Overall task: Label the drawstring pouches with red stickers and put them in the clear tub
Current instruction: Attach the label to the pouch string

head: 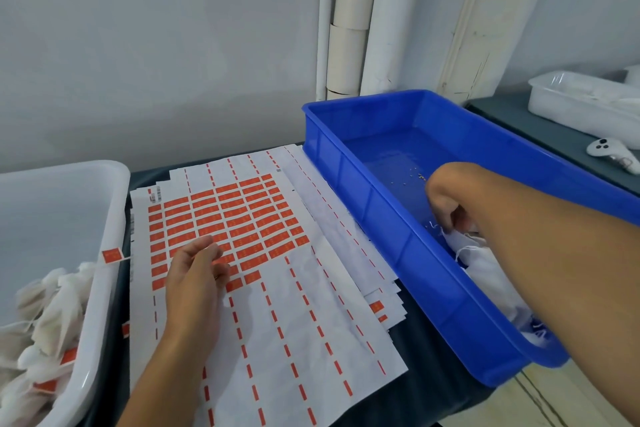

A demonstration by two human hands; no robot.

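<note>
Pouches [485, 263] perhaps behind right hand [446, 204]

Red stickers [242, 218] fill a white sheet [294, 340] marked with red dashed lines. White pouches [48, 315] lie beside a blue tray [398, 236].

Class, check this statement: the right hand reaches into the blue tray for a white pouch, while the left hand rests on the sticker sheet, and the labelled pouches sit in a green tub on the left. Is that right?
One detail is wrong: the tub holding the labelled pouches is clear, whitish plastic, not green, as the head view shows. The rest stands: the right hand grips a white pouch in the blue tray, and the left hand rests on the sticker sheet.
</note>
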